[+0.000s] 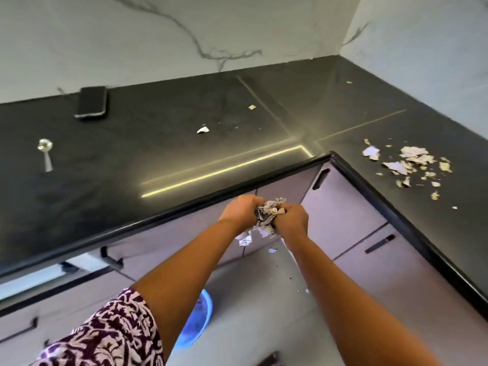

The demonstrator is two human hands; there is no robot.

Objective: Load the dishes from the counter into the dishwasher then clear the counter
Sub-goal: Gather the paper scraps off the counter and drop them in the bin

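Observation:
Both hands hold one crumpled wad of paper scraps (267, 215) just in front of the black counter's edge (184, 207), above the floor. My left hand (241, 211) grips its left side and my right hand (291, 217) grips its right side. Bits of paper hang below the wad. A pile of torn paper scraps (412, 162) lies on the right arm of the L-shaped counter. Single scraps (202, 129) lie near the counter's middle. A metal spoon (45, 151) lies at the far left of the counter.
A dark phone (91, 104) lies by the marble wall at the back left. A blue basin (196, 320) stands on the floor below my left forearm. Lilac cabinet doors with black handles (380, 244) run under both counter arms. A few scraps (272, 250) lie on the floor.

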